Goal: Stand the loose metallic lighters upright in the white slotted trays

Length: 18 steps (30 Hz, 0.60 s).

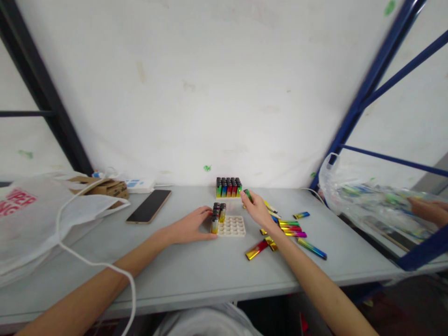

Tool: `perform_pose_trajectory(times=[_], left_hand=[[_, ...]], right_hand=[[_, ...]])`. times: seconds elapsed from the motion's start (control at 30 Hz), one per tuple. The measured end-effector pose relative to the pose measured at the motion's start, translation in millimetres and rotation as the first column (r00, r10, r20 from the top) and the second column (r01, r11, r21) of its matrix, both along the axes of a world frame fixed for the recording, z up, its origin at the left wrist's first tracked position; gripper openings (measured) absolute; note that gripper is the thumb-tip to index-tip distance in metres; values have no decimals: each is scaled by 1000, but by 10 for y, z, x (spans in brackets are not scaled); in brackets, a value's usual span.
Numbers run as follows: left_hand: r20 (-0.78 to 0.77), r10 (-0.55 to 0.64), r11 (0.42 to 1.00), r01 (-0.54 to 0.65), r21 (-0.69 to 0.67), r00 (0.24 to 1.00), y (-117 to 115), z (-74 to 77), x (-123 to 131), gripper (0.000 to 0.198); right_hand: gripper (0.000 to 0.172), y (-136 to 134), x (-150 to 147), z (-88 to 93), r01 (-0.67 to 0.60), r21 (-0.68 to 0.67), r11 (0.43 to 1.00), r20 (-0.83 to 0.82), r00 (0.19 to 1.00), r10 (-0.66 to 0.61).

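The right grip (258,210) holds one lighter (248,195) near the far right corner of the white tray (235,227) on the worktop (206,270). The left grip (191,227) spans the tray's left end, beside upright lighters (214,226); whether it clasps the tray cannot be determined.

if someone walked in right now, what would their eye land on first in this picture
Probably the scattered shiny, multicoloured pieces on the right, bright against the grey tabletop. Next might come the tight block of upright, black-topped lighters near the wall, behind the pale tray, whose left side alone holds lighters. The dark phone lying off to the left also stands out.
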State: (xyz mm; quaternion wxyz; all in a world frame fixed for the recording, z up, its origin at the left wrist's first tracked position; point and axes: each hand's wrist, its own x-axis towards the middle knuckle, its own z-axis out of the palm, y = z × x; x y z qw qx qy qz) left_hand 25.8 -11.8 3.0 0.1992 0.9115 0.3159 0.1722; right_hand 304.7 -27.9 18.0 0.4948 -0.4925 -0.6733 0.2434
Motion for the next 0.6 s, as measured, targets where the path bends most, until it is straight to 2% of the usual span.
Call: perform_pose_trajectory(times=[0.1, 0.27, 0.4, 0.6], left_hand=[[1, -9, 1000, 9, 18, 1000, 5, -9, 0, 76], [0, -18, 1000, 18, 22, 1000, -7, 8, 2, 74], [-6, -23, 1000, 23, 17, 1000, -11, 19, 6, 73], [-1, -18, 1000, 18, 11, 1000, -14, 24, 6, 74]], right_hand=[[56, -26, -59, -44, 151, 71, 986, 93, 983, -157], [46, -42, -176, -106, 212, 96, 973, 112, 969, -222], [42, -68, -229, -88, 196, 102, 975, 126, 970, -208], [49, -81, -232, -77, 116, 71, 991, 165, 978, -127]])
